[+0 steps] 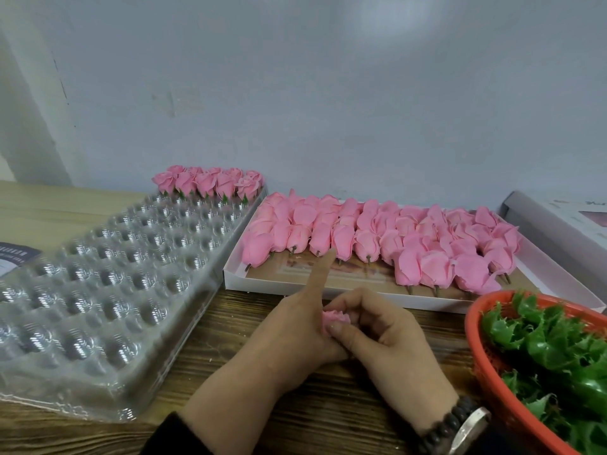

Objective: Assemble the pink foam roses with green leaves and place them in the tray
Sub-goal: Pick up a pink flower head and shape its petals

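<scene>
A pink foam rose (334, 320) sits between both my hands, low over the wooden table. My left hand (295, 326) holds it from the left, with one finger sticking straight up. My right hand (381, 333) curls its fingers round the rose from the right. The clear plastic tray (98, 280) with many round cups lies at the left; several finished roses with green leaves (210, 182) stand in its far row. Any leaf on the held rose is hidden by my fingers.
A white flat box (328, 290) full of bare pink roses (377, 238) lies behind my hands. An orange basket (486, 366) of green leaves (551, 343) stands at the right. A pale box (558, 218) is at the far right.
</scene>
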### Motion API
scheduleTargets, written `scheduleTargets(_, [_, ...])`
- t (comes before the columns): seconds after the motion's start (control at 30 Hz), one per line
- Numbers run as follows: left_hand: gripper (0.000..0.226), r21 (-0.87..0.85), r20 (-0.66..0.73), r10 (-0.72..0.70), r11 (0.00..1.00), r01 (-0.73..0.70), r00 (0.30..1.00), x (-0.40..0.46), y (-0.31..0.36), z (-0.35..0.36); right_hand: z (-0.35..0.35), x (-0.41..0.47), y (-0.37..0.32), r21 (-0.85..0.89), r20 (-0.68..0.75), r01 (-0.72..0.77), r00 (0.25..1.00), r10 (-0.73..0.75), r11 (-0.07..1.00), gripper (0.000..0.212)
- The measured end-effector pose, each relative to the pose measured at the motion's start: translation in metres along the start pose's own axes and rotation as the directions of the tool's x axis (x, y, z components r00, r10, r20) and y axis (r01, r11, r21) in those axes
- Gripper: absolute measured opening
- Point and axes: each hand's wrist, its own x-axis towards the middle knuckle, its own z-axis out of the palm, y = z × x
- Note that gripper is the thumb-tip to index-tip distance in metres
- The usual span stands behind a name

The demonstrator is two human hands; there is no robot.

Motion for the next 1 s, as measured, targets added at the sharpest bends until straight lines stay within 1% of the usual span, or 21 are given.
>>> scheduleTargets(0.07, [0.107,-0.095,-0.013,0.005,0.995,-0.006,1.0,0.0,-0.002,-0.002,0.0,0.001,0.002,0.051,-0.066,-0.017,0.998,0.021,0.999,0.02])
scheduleTargets(0.1, [0.103,-0.161,-0.029,0.004,0.987,-0.009,1.0,0.0,-0.003,-0.004,-0.002,0.002,0.003,0.116,-0.112,-0.034,0.993,0.047,0.993,0.019])
scheduleTargets(0.17, [0.085,-0.264,-0.057,0.005,0.964,-0.02,0.998,0.0,-0.006,-0.008,-0.006,0.004,0.006,0.256,-0.193,-0.064,0.974,0.116,0.964,0.015])
scheduleTargets(0.23, [0.059,-0.326,-0.053,0.02,0.945,-0.036,0.998,-0.001,-0.008,-0.011,-0.01,0.005,0.009,0.318,-0.239,-0.077,0.958,0.158,0.945,0.009])
scheduleTargets(0.33, [0.039,-0.395,-0.05,0.06,0.916,-0.075,0.997,-0.002,-0.007,-0.01,-0.011,0.005,0.011,0.354,-0.251,-0.101,0.947,0.199,0.93,0.007])
scheduleTargets(0.47, [0.024,-0.386,-0.1,0.055,0.918,-0.09,0.993,-0.002,-0.006,-0.006,-0.01,0.005,0.01,0.366,-0.222,-0.11,0.954,0.201,0.924,0.007])
scheduleTargets(0.53, [0.022,-0.397,-0.112,0.026,0.915,-0.069,0.993,-0.001,-0.008,-0.006,-0.011,0.004,0.011,0.336,-0.203,-0.113,0.961,0.189,0.935,0.007])
scheduleTargets(0.7, [0.026,-0.453,-0.045,-0.054,0.891,0.028,0.998,0.002,-0.007,-0.007,-0.01,0.003,0.006,0.273,-0.177,-0.101,0.972,0.153,0.957,0.006])
scheduleTargets(0.73, [0.028,-0.483,-0.035,-0.074,0.874,0.048,0.997,0.002,-0.007,-0.007,-0.009,0.003,0.004,0.261,-0.168,-0.099,0.975,0.146,0.96,0.011])
scheduleTargets(0.77, [0.031,-0.52,-0.026,-0.098,0.851,0.07,0.995,0.003,-0.007,-0.008,-0.009,0.003,0.003,0.225,-0.151,-0.102,0.979,0.138,0.969,0.023])
scheduleTargets(0.83, [0.034,-0.615,0.014,-0.156,0.778,0.132,0.988,0.002,-0.007,-0.01,-0.009,0.001,0.005,0.075,-0.066,-0.115,0.991,0.12,0.991,0.061])
scheduleTargets(0.87, [0.031,-0.667,0.049,-0.182,0.726,0.168,0.982,0.001,-0.006,-0.01,-0.008,0.0,0.005,-0.01,-0.009,-0.095,0.995,0.095,0.995,0.075])
scheduleTargets(0.9, [0.026,-0.707,0.086,-0.199,0.679,0.2,0.976,0.001,-0.005,-0.011,-0.007,-0.001,0.005,-0.078,0.046,-0.047,0.998,0.051,0.996,0.082])
scheduleTargets(0.93, [0.022,-0.729,0.116,-0.205,0.648,0.223,0.972,0.0,-0.004,-0.012,-0.005,-0.002,0.005,-0.134,0.085,0.015,0.996,-0.003,0.991,0.085])
scheduleTargets(1.0, [0.021,-0.732,0.149,-0.197,0.637,0.242,0.969,0.0,-0.005,-0.013,-0.004,-0.001,0.006,-0.2,0.1,0.098,0.992,-0.079,0.975,0.078])
